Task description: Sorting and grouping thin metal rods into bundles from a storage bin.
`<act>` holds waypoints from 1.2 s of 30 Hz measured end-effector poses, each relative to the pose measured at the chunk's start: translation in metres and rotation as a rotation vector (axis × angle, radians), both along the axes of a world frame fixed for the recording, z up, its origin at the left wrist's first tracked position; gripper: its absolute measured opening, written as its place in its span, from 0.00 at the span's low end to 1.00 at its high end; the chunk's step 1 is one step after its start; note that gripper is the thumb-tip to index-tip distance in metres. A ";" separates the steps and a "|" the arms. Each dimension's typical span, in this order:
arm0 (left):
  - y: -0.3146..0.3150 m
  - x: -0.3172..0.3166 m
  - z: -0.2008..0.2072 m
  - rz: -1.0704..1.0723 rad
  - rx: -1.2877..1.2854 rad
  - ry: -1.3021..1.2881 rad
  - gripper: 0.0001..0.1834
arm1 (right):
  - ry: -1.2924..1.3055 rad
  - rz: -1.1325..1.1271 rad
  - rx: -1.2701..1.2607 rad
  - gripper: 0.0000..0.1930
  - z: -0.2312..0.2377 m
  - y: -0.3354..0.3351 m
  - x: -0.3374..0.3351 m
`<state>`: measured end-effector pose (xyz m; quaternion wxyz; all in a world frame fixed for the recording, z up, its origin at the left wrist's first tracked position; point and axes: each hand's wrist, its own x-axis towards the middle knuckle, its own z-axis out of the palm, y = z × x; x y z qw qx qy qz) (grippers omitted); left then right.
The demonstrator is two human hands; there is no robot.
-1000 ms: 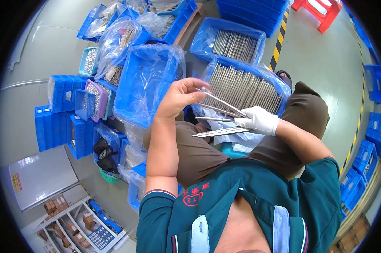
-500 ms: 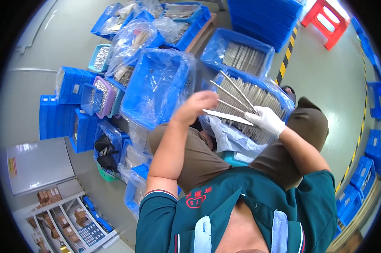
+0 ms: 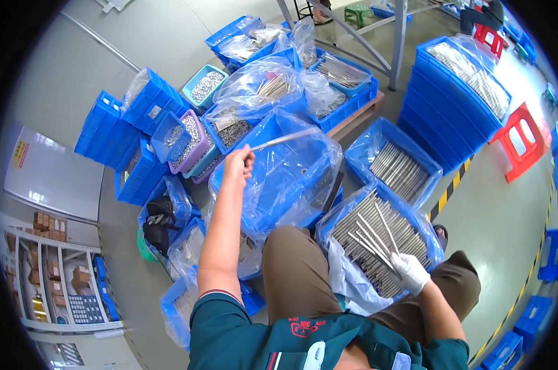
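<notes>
My bare left hand (image 3: 239,165) is closed on one end of a slim metal rod (image 3: 285,139). The rod points away to the right, above a blue crate lined with clear plastic (image 3: 263,206). My right hand (image 3: 410,273), in a white glove, grips several similar metal rods (image 3: 372,239) that fan out toward the far left. Beneath them, a second lined blue crate (image 3: 434,237) is packed with rows of such rods. Crumpled pale plastic film (image 3: 347,271) hangs over its near left side, by my knees.
Another crate of rods (image 3: 377,137) stands beyond, beside a tall stack of blue crates (image 3: 442,105). Small bins of shiny parts, among them a purple bin (image 3: 194,154), are at the left. A red stool (image 3: 521,142) stands at the far right.
My left hand has moved left and away from the fanned rods, carrying one rod over the lined crate. My right hand keeps its bunch. The view has shifted, showing more of the far floor.
</notes>
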<state>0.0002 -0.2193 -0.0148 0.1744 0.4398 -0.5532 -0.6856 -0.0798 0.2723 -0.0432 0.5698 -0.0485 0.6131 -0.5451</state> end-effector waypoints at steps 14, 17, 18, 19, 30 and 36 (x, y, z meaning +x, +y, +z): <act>-0.154 -0.204 -0.113 0.359 -0.133 -0.034 0.18 | -0.246 -0.015 0.217 0.13 -0.042 -0.014 -0.016; -0.158 -0.225 -0.115 0.280 -0.045 0.019 0.18 | -0.230 -0.061 0.222 0.17 -0.038 -0.017 -0.025; -0.167 -0.228 -0.107 0.274 0.098 0.018 0.18 | -0.244 -0.064 0.212 0.16 -0.037 -0.022 -0.030; -0.189 -0.220 -0.104 0.197 0.115 0.011 0.19 | -0.282 -0.082 0.191 0.14 -0.034 -0.031 -0.035; 0.077 -0.103 -0.009 -0.299 0.176 0.148 0.11 | -0.304 -0.406 0.107 0.11 -0.097 -0.079 -0.184; 0.181 -0.017 -0.026 -0.352 0.708 0.065 0.10 | -0.433 -0.510 0.058 0.08 -0.222 -0.144 -0.250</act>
